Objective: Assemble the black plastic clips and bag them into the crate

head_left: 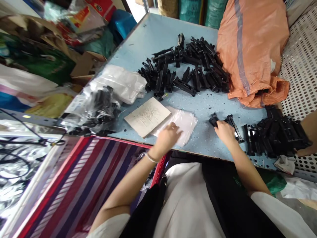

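Observation:
My left hand [168, 136] lies on a stack of clear plastic bags [184, 122] near the front edge of the blue table [148, 39], fingers pressed on the top bag. My right hand [225, 131] rests closed over black plastic clips [232, 124] lying on the table. A neat row of the same black clips [274, 132] lies just right of it. A big loose heap of black clips [188, 66] sits further back in the middle.
An orange woven sack [247, 49] lies at the back right. A flat cardboard sheet [147, 116] sits beside the bags, and filled clear bags of clips [99, 105] lie at the left edge. A striped red-and-blue bag [86, 175] stands open below. Another person's arm [308, 132] shows at right.

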Demonstrator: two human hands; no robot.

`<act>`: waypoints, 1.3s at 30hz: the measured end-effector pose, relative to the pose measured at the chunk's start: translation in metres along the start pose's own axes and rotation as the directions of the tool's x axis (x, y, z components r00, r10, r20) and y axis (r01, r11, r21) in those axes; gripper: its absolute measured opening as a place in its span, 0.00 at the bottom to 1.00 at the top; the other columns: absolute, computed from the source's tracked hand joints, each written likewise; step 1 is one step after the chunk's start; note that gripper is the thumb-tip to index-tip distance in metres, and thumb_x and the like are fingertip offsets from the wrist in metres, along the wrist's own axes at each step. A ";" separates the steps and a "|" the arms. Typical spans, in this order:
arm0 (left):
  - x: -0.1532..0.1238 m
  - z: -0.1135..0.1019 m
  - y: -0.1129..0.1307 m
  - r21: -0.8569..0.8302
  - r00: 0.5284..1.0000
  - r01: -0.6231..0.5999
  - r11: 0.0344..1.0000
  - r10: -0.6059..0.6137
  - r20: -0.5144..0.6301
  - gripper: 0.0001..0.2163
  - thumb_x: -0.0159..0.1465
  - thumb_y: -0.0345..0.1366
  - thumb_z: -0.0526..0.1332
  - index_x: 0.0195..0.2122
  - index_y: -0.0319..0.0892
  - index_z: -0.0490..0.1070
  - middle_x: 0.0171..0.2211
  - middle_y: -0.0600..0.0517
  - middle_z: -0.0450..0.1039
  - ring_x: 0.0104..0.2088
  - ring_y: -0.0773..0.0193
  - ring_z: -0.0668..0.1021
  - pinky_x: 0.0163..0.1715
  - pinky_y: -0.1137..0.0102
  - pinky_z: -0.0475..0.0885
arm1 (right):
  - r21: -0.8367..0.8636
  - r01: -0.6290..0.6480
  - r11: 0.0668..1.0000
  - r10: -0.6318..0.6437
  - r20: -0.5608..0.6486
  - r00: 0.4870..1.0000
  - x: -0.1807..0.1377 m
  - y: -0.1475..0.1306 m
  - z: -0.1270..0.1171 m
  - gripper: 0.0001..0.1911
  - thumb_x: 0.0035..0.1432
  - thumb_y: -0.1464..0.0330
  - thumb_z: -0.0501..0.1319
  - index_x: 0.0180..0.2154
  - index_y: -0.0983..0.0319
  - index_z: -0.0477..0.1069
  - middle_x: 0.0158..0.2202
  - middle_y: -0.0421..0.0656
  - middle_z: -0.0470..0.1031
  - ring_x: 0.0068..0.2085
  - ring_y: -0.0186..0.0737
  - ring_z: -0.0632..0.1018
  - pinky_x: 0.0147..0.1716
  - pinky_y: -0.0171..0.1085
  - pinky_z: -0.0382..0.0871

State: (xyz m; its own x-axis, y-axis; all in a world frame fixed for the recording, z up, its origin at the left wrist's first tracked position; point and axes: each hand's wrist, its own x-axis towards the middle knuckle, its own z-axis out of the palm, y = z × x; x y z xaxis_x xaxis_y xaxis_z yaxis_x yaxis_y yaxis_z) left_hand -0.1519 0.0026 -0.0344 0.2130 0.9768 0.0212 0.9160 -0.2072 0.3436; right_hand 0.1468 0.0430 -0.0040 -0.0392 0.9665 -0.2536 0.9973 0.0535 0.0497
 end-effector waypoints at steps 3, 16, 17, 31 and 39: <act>-0.001 0.043 0.032 -0.097 1.000 0.011 0.995 -0.009 0.019 0.07 0.68 0.31 0.60 0.35 0.38 0.77 0.45 0.41 0.77 0.42 0.56 0.79 0.36 0.67 0.73 | 0.004 0.209 0.978 -0.209 0.029 0.977 -0.015 -0.003 0.001 0.18 0.68 0.72 0.54 0.54 0.58 0.76 0.46 0.49 0.79 0.46 0.47 0.80 0.36 0.38 0.66; 0.010 0.040 -0.016 -0.764 0.939 0.248 0.596 -0.342 0.037 0.02 0.59 0.31 0.62 0.32 0.42 0.74 0.32 0.51 0.80 0.34 0.62 0.80 0.38 0.68 0.75 | 0.627 -0.064 0.776 0.060 0.029 0.998 -0.046 0.023 0.039 0.25 0.60 0.66 0.62 0.59 0.63 0.66 0.43 0.52 0.80 0.40 0.51 0.81 0.41 0.45 0.74; 0.009 0.041 -0.016 -0.726 0.955 0.199 0.658 -0.298 -0.008 0.05 0.61 0.30 0.60 0.34 0.42 0.76 0.37 0.49 0.81 0.39 0.60 0.81 0.43 0.66 0.76 | 0.775 -0.065 0.628 0.022 0.066 0.998 -0.045 0.021 0.038 0.25 0.60 0.65 0.62 0.57 0.62 0.67 0.41 0.49 0.80 0.38 0.47 0.81 0.39 0.44 0.74; -0.009 0.038 -0.041 -0.598 0.961 0.139 0.789 -0.254 -0.112 0.22 0.59 0.27 0.61 0.56 0.40 0.74 0.58 0.42 0.73 0.24 0.75 0.71 0.32 0.71 0.76 | 0.665 -0.551 -0.505 -0.442 0.348 0.826 -0.063 -0.073 0.076 0.16 0.51 0.68 0.75 0.40 0.64 0.75 0.33 0.45 0.83 0.30 0.32 0.82 0.32 0.28 0.78; -0.018 0.030 -0.010 -0.390 0.971 -0.127 0.912 0.035 -0.235 0.33 0.61 0.19 0.51 0.69 0.42 0.62 0.66 0.39 0.65 0.57 0.57 0.79 0.56 0.64 0.78 | 0.633 -0.640 -0.437 -0.506 0.415 0.756 -0.045 -0.091 0.079 0.16 0.47 0.69 0.74 0.39 0.62 0.74 0.33 0.45 0.82 0.30 0.34 0.80 0.30 0.30 0.77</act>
State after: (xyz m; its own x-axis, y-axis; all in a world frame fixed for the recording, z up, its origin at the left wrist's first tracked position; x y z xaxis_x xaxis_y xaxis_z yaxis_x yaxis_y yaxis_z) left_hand -0.1542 -0.0142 -0.0659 0.1587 0.9542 0.2535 0.6754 -0.2922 0.6771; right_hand 0.0624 -0.0252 -0.0738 -0.5089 0.5994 -0.6179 -0.3713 -0.8004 -0.4707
